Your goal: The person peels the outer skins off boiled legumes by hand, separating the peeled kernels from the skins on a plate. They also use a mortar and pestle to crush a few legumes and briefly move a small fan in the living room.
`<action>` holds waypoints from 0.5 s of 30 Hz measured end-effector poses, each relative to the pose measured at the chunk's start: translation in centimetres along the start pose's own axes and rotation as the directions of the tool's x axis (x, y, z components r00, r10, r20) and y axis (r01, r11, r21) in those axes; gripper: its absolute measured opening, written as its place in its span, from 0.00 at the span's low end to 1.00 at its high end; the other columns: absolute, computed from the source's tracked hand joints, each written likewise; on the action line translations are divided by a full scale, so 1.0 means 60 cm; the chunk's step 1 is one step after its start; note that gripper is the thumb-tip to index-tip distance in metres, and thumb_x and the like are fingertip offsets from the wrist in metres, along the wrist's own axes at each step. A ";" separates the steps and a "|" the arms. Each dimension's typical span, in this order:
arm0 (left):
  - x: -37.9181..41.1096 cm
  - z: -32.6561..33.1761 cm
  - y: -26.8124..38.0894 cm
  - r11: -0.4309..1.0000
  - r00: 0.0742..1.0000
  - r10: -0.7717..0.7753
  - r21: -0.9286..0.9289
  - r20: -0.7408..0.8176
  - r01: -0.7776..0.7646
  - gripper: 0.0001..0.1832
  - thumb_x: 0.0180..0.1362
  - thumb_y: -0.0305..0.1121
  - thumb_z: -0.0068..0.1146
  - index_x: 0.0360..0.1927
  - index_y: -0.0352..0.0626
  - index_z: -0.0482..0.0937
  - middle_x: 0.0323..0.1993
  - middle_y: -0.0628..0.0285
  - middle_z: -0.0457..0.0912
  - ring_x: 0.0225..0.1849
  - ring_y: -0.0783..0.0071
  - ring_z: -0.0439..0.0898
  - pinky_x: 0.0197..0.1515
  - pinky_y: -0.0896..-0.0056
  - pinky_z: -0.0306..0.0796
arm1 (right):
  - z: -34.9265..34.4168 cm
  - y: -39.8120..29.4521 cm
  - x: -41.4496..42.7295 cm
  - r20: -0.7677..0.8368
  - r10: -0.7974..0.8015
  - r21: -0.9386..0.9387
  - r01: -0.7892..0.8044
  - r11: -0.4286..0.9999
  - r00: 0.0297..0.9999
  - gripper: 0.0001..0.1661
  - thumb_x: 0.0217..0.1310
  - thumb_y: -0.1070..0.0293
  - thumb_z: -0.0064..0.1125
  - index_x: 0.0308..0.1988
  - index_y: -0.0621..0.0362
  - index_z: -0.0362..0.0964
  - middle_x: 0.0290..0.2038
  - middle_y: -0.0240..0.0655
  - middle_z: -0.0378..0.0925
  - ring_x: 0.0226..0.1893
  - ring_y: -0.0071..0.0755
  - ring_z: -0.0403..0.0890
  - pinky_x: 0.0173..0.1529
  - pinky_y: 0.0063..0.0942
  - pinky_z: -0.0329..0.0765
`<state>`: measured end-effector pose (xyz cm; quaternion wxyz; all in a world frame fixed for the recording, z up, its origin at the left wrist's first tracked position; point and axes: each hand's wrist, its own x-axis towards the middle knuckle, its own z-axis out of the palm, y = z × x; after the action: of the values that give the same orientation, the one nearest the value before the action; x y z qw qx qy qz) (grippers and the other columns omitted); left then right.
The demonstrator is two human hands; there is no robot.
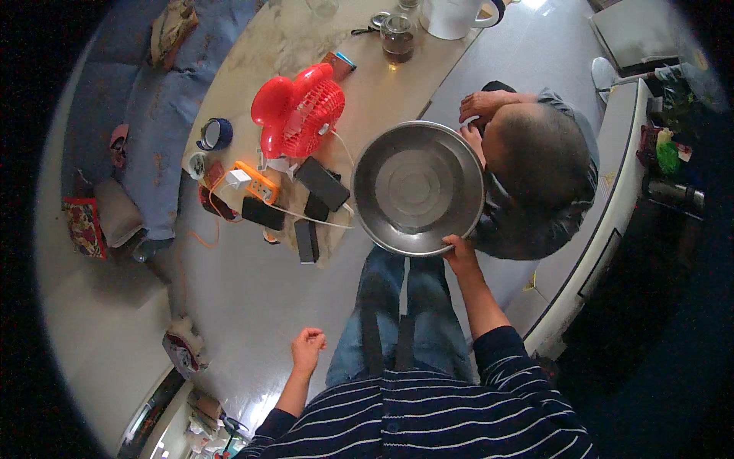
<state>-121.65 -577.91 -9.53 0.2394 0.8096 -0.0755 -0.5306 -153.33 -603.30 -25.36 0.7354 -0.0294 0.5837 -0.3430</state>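
Note:
My right hand (pixel 460 255) grips the near right rim of a wide, round stainless steel basin (pixel 421 186), thumb over the edge. The basin is tilted so that its hollow inside shows, and it hangs out in front of my knees beside the table (pixel 275 43). My left hand (pixel 308 348) is away from the basin, low at my left side above the floor, with its fingers curled and nothing seen in them. Whether those fingers are fully closed is unclear.
Another person (pixel 536 172) crouches or sits right beside the basin. On the table stand a red fan (pixel 298 112), an orange power strip (pixel 256 182) with cables, several phones, a glass jar (pixel 398 39) of dark liquid and a white pitcher (pixel 450 17). A blue-covered sofa (pixel 155 109) lies left.

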 end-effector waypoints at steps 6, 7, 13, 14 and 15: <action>0.001 0.048 -0.003 0.995 0.999 -0.045 -0.088 -0.018 0.043 0.06 0.50 0.24 0.54 0.33 0.36 0.73 0.25 0.62 0.77 0.24 0.79 0.76 0.27 0.79 0.72 | -0.016 -0.028 0.060 -0.060 0.045 -0.133 -0.053 0.990 0.997 0.09 0.40 0.73 0.52 0.29 0.55 0.67 0.27 0.31 0.69 0.28 0.30 0.72 0.31 0.34 0.74; 0.002 0.053 -0.004 0.995 0.999 -0.050 -0.089 -0.019 0.048 0.06 0.50 0.24 0.54 0.33 0.36 0.73 0.25 0.62 0.77 0.24 0.78 0.76 0.27 0.79 0.72 | -0.024 -0.031 0.070 -0.015 0.058 -0.118 -0.060 0.991 0.998 0.08 0.40 0.73 0.53 0.29 0.55 0.67 0.26 0.31 0.69 0.28 0.30 0.72 0.31 0.34 0.75; 0.004 0.080 0.003 0.994 0.994 -0.088 -0.078 -0.059 0.083 0.06 0.51 0.24 0.53 0.34 0.35 0.73 0.25 0.61 0.76 0.25 0.77 0.76 0.28 0.79 0.73 | -0.026 -0.060 0.102 0.014 0.077 -0.066 -0.076 0.995 0.997 0.03 0.42 0.74 0.53 0.24 0.57 0.68 0.22 0.31 0.68 0.24 0.30 0.71 0.27 0.32 0.72; 0.008 0.084 0.002 0.992 0.995 -0.089 -0.088 -0.048 0.085 0.06 0.51 0.24 0.53 0.34 0.35 0.73 0.25 0.61 0.76 0.25 0.77 0.76 0.28 0.79 0.73 | -0.017 -0.065 0.102 -0.014 0.046 -0.043 -0.046 0.998 0.999 0.02 0.42 0.74 0.53 0.22 0.58 0.68 0.20 0.31 0.68 0.19 0.30 0.70 0.23 0.30 0.69; 0.011 0.088 0.001 0.992 0.995 -0.090 -0.095 -0.037 0.086 0.06 0.51 0.24 0.53 0.34 0.35 0.73 0.25 0.61 0.76 0.25 0.77 0.76 0.28 0.78 0.73 | -0.007 -0.074 0.096 -0.045 0.014 -0.017 -0.015 1.000 0.999 0.04 0.43 0.74 0.54 0.19 0.59 0.68 0.17 0.31 0.67 0.15 0.30 0.68 0.19 0.27 0.66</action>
<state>-126.08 -579.84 -11.76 0.2551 0.8109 -0.0099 -0.5265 -155.28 -609.66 -28.36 0.7244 -0.0241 0.6031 -0.3331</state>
